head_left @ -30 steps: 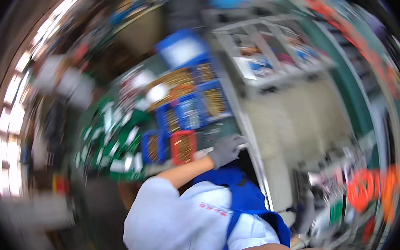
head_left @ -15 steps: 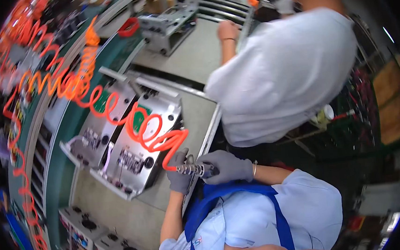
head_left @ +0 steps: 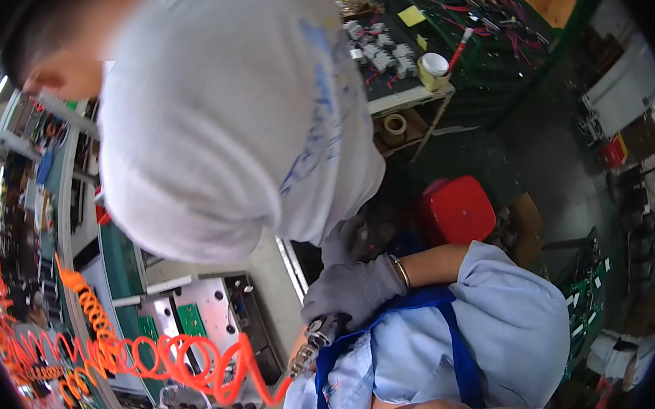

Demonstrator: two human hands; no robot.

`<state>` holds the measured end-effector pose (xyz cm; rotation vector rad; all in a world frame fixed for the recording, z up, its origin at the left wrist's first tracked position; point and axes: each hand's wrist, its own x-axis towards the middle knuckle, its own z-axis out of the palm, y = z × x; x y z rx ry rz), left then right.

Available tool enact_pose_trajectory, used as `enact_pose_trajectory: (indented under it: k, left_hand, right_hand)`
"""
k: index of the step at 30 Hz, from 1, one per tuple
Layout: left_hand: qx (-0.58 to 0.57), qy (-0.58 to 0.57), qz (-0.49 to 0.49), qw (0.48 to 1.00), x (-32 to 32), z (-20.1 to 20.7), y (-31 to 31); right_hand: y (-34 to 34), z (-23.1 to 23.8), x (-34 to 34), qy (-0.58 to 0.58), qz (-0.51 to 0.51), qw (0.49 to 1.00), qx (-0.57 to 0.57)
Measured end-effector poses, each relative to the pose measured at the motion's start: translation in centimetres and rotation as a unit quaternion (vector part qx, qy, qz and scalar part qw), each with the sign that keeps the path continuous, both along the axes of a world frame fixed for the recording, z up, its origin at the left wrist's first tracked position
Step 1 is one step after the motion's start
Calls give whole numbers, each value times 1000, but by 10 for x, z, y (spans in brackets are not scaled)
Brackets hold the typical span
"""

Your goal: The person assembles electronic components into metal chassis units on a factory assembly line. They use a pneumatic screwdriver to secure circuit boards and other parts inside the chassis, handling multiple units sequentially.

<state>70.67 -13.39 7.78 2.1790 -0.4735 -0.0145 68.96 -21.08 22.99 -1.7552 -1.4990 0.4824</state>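
Note:
My right hand, in a grey glove, is wrapped round an air tool whose metal hose fitting points toward the lower left. An orange-red coiled hose runs from it to the left. Just beyond the right hand is my gloved left hand, its fingers curled; what they hold, if anything, is too dark to make out. Most of the left forearm is hidden behind the right hand and tool. To the left, metal housings with green circuit boards lie on the bench, partly covered by the hose.
A co-worker in a white shirt stands close ahead, hiding much of the bench. Beyond my hands is a red stool. Farther off are a shelf with a tape roll, a white-lidded tub and several small white parts.
My view has swung to the right. Both hands have turned away from the housings, the air tool still in the right one and the hose trailing. The co-worker now appears farther left and nearer.

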Motion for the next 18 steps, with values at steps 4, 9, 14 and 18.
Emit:
enact_pose_trajectory:
  k: [4, 9, 14, 18]
  left_hand:
    - [-63, -22, -44, 997, 74, 26, -102]
    - [-70, -54, 37, 995, 190, 2, -216]
    - [21, 86, 291, 953, 327, -56, -283]
    - [354, 14, 439, 826, 433, -106, -242]
  right_hand:
    - [-79, 22, 40, 2, -35, 995, 97]
    - [-200, 12, 93, -6, -98, 987, 123]
    - [-295, 2, 137, 24, -151, 983, 97]
    - [-348, -18, 161, 71, -200, 972, 105]
